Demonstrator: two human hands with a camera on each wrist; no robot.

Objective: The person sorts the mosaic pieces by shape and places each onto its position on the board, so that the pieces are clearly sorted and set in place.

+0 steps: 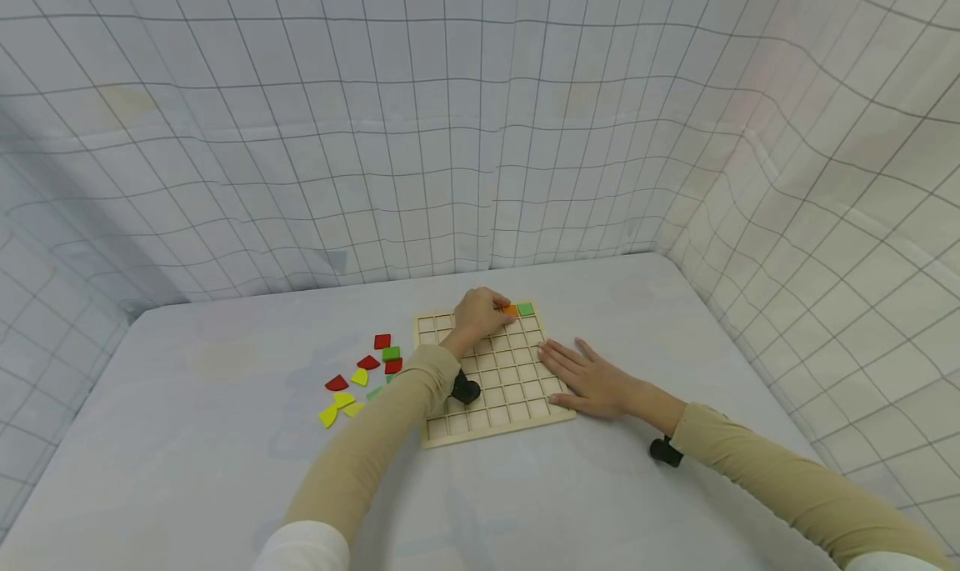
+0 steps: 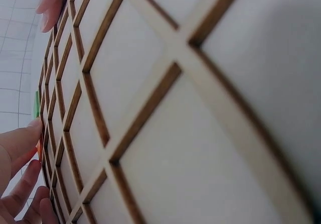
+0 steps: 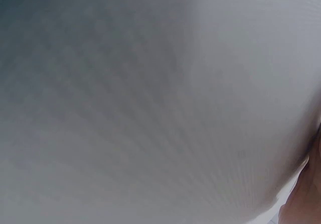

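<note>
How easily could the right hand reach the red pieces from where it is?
Probably not easily: the right hand rests at the right edge of the board, the red pieces lie beyond its left side, and the left arm stretches between.

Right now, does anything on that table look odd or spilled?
Nothing stands out as spilled or damaged. The loose red, yellow and green tiles lie scattered left of the wooden grid board, merely looking untidy; the left sleeve may hide more.

Pale table [image 1: 225,446], wooden grid board [image 1: 508,374], loose red, yellow, green pieces [image 1: 360,378]
</note>
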